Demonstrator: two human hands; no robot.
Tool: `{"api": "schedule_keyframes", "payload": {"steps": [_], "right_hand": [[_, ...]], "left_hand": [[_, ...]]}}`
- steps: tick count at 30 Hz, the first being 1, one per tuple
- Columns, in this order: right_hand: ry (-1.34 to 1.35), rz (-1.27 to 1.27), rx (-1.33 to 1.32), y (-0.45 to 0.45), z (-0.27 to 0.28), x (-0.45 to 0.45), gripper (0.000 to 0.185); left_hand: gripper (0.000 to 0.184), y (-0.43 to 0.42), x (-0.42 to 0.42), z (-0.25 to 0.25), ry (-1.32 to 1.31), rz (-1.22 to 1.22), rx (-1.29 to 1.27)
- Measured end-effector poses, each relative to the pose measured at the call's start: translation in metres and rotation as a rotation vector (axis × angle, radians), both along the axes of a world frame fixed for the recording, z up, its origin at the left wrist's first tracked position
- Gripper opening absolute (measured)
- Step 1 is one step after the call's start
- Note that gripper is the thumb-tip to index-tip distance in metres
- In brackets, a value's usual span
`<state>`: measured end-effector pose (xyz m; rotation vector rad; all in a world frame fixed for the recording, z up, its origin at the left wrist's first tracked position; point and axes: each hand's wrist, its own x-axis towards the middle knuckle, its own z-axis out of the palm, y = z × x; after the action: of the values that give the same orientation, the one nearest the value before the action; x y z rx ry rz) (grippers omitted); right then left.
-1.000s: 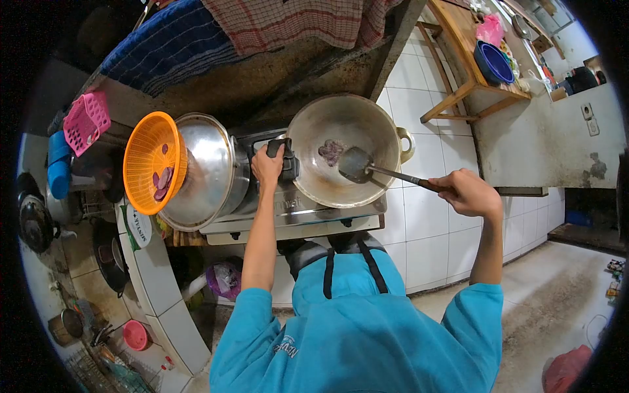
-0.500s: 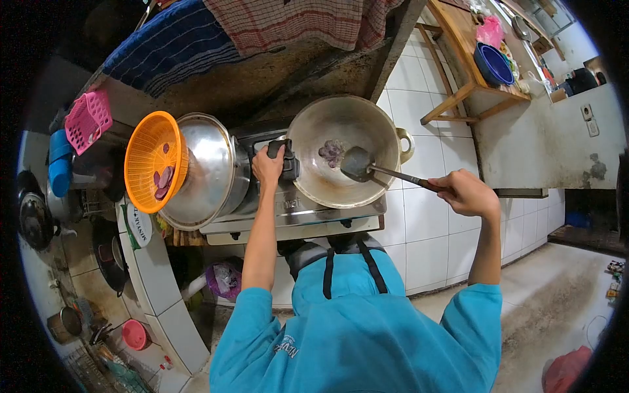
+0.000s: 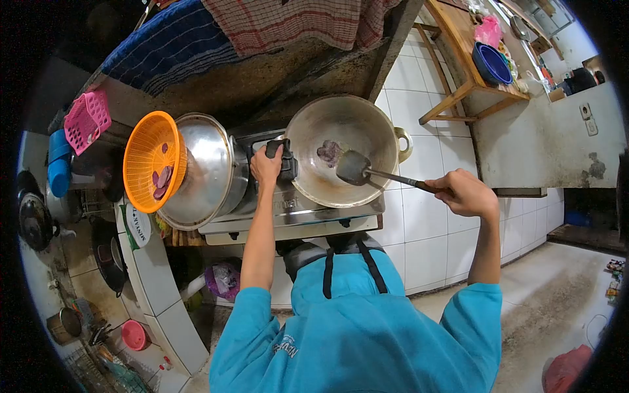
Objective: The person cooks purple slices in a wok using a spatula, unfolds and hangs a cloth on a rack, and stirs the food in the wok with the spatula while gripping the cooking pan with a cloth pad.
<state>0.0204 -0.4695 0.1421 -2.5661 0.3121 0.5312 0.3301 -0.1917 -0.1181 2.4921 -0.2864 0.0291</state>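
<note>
A wide metal wok (image 3: 367,124) sits on the stove, with a small heap of purple-grey slices (image 3: 329,153) on its bottom. My right hand (image 3: 465,192) is closed round the handle of a spatula (image 3: 354,168), whose dark blade rests inside the wok just right of the heap. At the wok's left side, my left hand (image 3: 266,164) grips a black pot holder (image 3: 287,160) that covers the handle there. An orange plastic basket (image 3: 141,187) holding several purple slices (image 3: 162,183) leans over a lidded silver pot (image 3: 206,183) to the left.
The stove (image 3: 295,213) has its knobs along the front. Behind it hang a blue striped towel (image 3: 177,49) and a red checked cloth (image 3: 288,23). A wooden table (image 3: 458,42) with a blue basin (image 3: 493,63) stands at upper right. Tiled counter (image 3: 157,275) runs at left.
The spatula blade has shifted slightly left and tilted, coming closer to the heap of slices. My left hand keeps its hold on the pot holder.
</note>
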Motion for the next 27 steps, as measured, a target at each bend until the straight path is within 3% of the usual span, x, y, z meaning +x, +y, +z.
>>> {"api": "schedule_keyframes", "payload": {"steps": [7, 10, 19, 22, 25, 27], "right_hand": [[-0.097, -0.008, 0.084, -0.006, -0.003, 0.0, 0.034], [0.013, 0.032, -0.046, 0.003, 0.003, 0.008, 0.034], [-0.032, 0.047, -0.014, -0.004, -0.009, 0.006, 0.034], [-0.017, -0.019, 0.049, -0.006, -0.003, 0.006, 0.032], [0.089, 0.032, -0.065, -0.003, 0.003, 0.01, 0.031], [0.016, 0.021, -0.035, -0.004, -0.003, 0.009, 0.03]], "left_hand": [[0.052, 0.0, -0.001, 0.002, -0.015, 0.0, 0.026], [0.053, -0.001, 0.001, -0.004, -0.001, 0.026, 0.02], [0.053, -0.003, -0.005, 0.022, 0.097, -0.008, 0.017], [0.051, -0.003, -0.007, 0.014, -0.022, 0.025, 0.039], [0.05, -0.002, -0.009, 0.01, -0.048, 0.041, 0.018], [0.048, -0.003, -0.005, 0.01, 0.01, 0.005, 0.035]]}}
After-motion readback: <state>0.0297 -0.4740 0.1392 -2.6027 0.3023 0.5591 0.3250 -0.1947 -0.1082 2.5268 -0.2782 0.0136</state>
